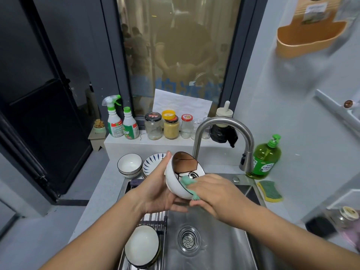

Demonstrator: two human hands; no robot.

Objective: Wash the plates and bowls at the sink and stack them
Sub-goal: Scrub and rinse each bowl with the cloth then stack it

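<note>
My left hand [158, 189] holds a white bowl with a cartoon face inside [183, 168], tilted above the steel sink [218, 248]. My right hand [212, 193] presses a green cloth [188, 184] against the bowl's near rim. Stacked white bowls [129, 165] and a blue-striped plate [153, 162] stand on the counter behind the sink's left corner. Another white bowl [142, 245] rests on the drying rack [155, 217] over the sink's left side.
The curved faucet [224, 123] arches over the sink's back. A green soap bottle [265, 158] and a yellow-green sponge [269, 190] sit at the right. Spray bottles [115, 119] and jars [171, 125] line the ledge. The drain [188, 239] lies below my hands.
</note>
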